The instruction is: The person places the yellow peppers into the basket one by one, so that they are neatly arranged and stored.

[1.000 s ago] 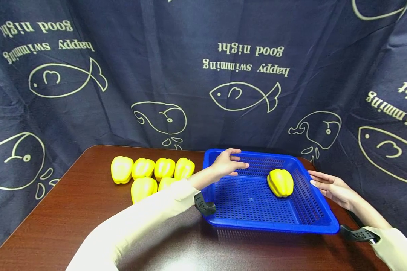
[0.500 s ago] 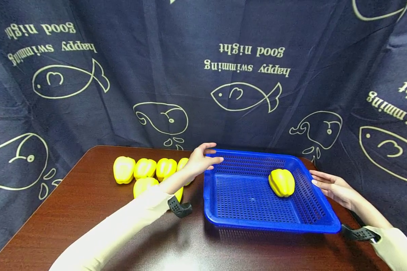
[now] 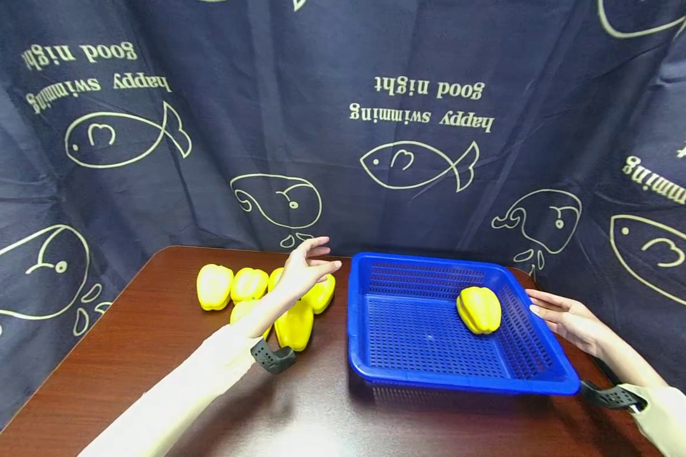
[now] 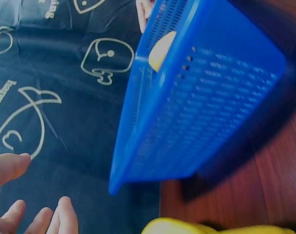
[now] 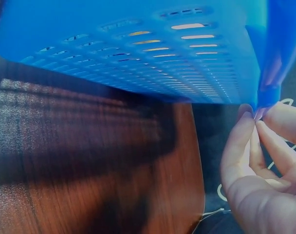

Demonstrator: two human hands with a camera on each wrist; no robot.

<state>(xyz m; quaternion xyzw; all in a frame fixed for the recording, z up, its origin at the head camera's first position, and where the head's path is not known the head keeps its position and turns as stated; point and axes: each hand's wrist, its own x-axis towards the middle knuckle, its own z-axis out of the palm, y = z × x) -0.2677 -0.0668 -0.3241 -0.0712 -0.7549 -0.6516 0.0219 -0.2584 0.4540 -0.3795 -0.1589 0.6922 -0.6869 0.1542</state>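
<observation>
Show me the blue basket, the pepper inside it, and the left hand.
Blue basket (image 3: 424, 331): head view, its bare perforated floor.
Pepper (image 3: 479, 310): head view, middle of its yellow side.
Left hand (image 3: 302, 274): head view, middle of the hand.

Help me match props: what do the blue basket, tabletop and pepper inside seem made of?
Basket: likely moulded plastic, satin, given its regular slots. Tabletop: wood or laminate, glossy; grain and glare show. Pepper: smooth, slightly shiny skin; real or plastic, unclear.
</observation>
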